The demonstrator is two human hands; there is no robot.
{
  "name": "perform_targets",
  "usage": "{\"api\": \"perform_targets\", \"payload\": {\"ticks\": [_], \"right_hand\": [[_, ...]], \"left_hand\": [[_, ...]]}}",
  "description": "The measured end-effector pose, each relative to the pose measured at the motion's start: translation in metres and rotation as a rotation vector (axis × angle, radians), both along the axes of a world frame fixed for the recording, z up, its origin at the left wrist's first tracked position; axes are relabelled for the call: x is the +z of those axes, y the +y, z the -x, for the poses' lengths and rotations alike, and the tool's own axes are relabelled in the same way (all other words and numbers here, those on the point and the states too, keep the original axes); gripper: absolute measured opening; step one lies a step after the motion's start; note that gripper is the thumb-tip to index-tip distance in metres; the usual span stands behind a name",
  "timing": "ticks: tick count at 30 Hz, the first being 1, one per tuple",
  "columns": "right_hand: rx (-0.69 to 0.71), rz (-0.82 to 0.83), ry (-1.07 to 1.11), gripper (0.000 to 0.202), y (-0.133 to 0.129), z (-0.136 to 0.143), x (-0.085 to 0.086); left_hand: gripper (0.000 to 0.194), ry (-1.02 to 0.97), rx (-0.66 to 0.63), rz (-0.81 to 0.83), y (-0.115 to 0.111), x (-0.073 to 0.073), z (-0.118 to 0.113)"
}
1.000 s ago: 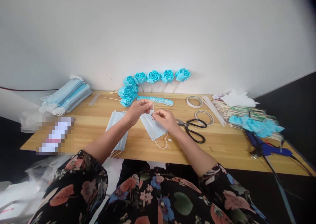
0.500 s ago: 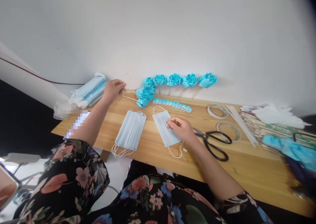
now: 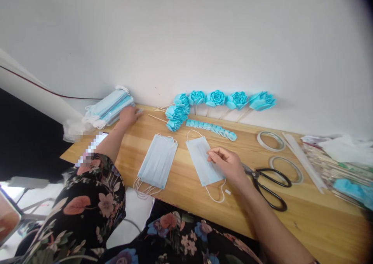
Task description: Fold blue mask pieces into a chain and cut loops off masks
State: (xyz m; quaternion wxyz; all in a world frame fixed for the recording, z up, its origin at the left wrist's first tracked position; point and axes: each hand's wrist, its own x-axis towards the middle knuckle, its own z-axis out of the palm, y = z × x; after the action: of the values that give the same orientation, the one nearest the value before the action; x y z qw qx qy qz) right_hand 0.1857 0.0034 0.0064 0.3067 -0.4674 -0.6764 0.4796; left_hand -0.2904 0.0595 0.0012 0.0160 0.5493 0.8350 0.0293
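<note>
My left hand (image 3: 129, 115) is low over the table at the right edge of a pile of packed blue masks (image 3: 112, 103); something clear and small shows by its fingertips, too blurred to name. My right hand (image 3: 224, 161) rests over a single light blue mask (image 3: 204, 159), its thumb and fingers pinched together; whether anything is between them is hidden. Left of that mask lies a stack of masks (image 3: 159, 161) with white ear loops. Beyond them are several blue paper-like roses (image 3: 215, 98) on sticks and a row of small folded blue pieces (image 3: 211, 129).
Black-handled scissors (image 3: 269, 186) lie right of my right hand, near two tape rolls (image 3: 271, 141) and white strips (image 3: 304, 161). Sticks and blue material (image 3: 352, 190) are at the far right. A phone (image 3: 93, 147), partly pixelated, lies by my left forearm. A wall stands behind.
My left hand has come down and slightly left, towards the mask pile. My right hand stays over the single mask. The view has shifted, so most table items appear further right.
</note>
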Motion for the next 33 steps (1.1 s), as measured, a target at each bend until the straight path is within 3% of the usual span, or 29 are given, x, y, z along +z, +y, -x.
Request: {"api": "perform_targets", "payload": {"ticks": [5,12,23,28,33], "right_hand": [[0.019,0.014,0.006,0.030,0.001,0.001,-0.005],[0.016,0.019,-0.001,0.030,0.003,-0.001,-0.007],[0.018,0.015,-0.023,0.030,-0.001,0.000,0.000],[0.008,0.012,-0.023,0.031,0.001,-0.002,-0.001],[0.013,0.011,-0.025,0.030,0.000,-0.001,-0.002]], "left_hand": [[0.064,0.044,-0.086,0.073,-0.002,-0.002,0.005],[0.040,0.079,0.079,0.012,0.004,-0.010,-0.001],[0.036,0.059,0.076,0.185,0.032,-0.003,0.002],[0.037,0.023,0.097,0.142,0.028,-0.011,-0.003],[0.034,-0.058,0.115,0.043,0.014,-0.012,0.007]]}}
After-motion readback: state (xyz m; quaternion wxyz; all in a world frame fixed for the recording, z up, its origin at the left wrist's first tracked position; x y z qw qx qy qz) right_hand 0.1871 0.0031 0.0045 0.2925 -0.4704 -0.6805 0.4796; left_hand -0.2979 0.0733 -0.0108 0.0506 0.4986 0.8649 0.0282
